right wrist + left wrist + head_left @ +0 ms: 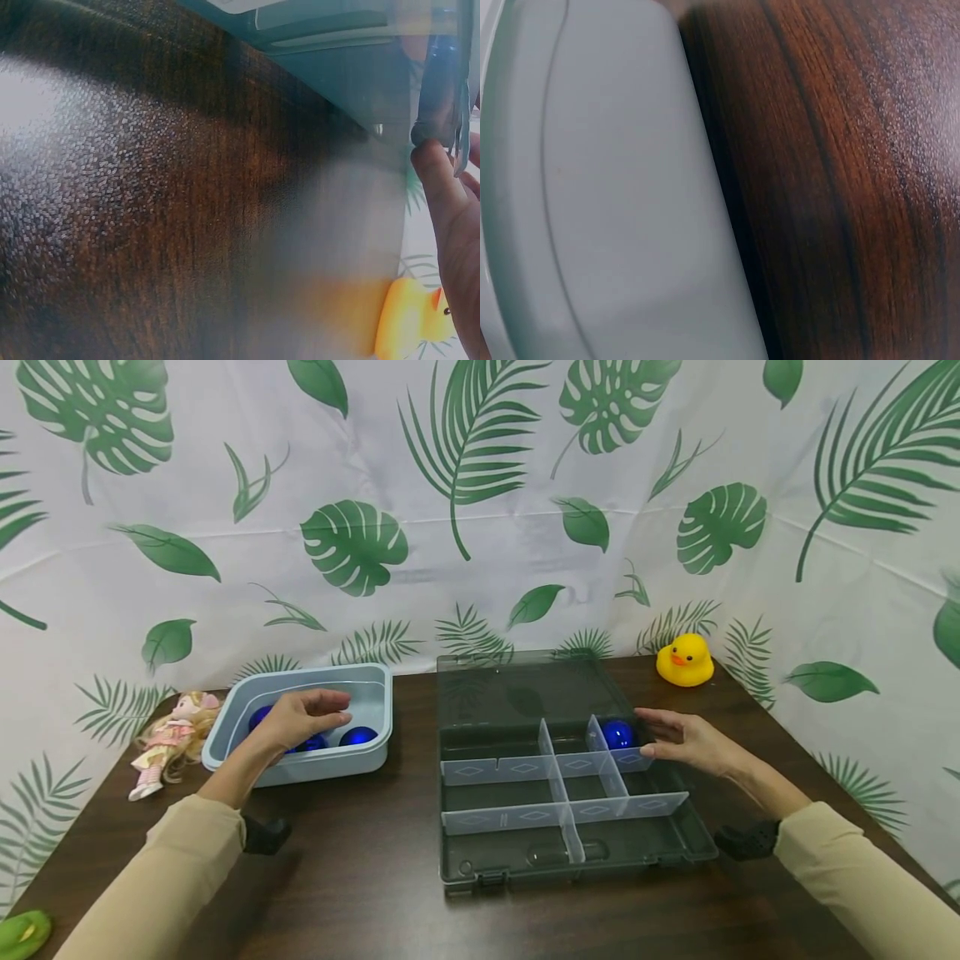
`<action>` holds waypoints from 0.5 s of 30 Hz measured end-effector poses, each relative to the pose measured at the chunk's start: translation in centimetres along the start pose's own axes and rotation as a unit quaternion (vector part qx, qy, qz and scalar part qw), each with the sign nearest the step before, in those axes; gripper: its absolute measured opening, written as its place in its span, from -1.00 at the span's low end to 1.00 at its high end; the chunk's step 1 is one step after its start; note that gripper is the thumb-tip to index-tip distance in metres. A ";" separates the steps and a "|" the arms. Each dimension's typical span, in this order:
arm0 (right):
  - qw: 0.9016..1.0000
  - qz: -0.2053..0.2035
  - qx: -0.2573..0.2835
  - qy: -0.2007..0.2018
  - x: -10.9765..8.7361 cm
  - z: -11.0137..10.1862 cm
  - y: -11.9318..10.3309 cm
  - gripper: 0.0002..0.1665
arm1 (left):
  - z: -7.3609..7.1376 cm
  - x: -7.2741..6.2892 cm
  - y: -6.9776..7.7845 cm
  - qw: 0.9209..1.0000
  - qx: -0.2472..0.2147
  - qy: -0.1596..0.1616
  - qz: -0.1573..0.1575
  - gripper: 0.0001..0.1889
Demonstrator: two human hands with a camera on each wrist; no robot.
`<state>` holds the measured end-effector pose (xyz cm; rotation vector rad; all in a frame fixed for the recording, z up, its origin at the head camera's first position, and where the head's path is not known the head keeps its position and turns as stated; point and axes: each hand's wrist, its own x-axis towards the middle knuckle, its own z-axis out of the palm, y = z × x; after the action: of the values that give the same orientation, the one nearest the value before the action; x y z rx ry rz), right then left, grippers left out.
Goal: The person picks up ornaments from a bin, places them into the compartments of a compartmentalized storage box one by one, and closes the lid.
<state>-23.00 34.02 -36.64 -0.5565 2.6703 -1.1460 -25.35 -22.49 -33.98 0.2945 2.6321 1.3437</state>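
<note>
Over the light blue basin (378, 710), my left hand (300, 718) hovers with fingers and thumb apart, nothing visible between them. Shiny blue balls lie inside; one ball (358, 736) is right of the hand, others partly hidden behind it. To the right lies a grey see-through divider box (510, 847), lid laid back. Another blue ball (618, 735) sits in its back right compartment. My right hand (693, 743) is at the box's right edge beside that ball, fingers extended and thumb apart. In the right wrist view, the thumb (442, 187) is at the box rim; contact is unclear.
A yellow rubber duck (686, 660) stands at the back right, behind my right hand. A doll (171, 739) lies left of the basin. At the lower left corner is a green object (24, 933), partly cut off. Leaf-patterned cloth (465, 577) hangs behind the dark wooden table (352, 877).
</note>
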 end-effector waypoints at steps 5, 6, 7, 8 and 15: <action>1.000 0.003 0.003 -0.002 0.0 0.0 0.0 -0.21 | -0.1 0.2 -0.1 0.999 0.002 -0.043 0.014 -0.40; 1.000 0.004 0.003 -0.002 0.0 0.0 0.0 -0.21 | 0.0 0.3 -0.1 0.998 0.005 -0.053 0.019 -0.39; 1.000 0.005 0.003 -0.002 0.0 -0.1 -0.1 -0.21 | 0.0 0.3 -0.1 0.998 0.009 -0.062 0.024 -0.39; 1.000 0.006 0.002 -0.002 0.0 -0.1 -0.1 -0.20 | 0.0 0.4 -0.1 0.997 0.014 -0.070 0.033 -0.39; 1.000 0.008 -0.002 -0.003 0.0 -0.1 -0.3 -0.20 | 0.4 1.0 0.0 0.989 0.066 -0.114 0.069 -0.42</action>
<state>-22.91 33.91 -36.42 -0.5364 2.6685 -1.1331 -26.17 -21.93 -34.30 0.6211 2.5506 1.0993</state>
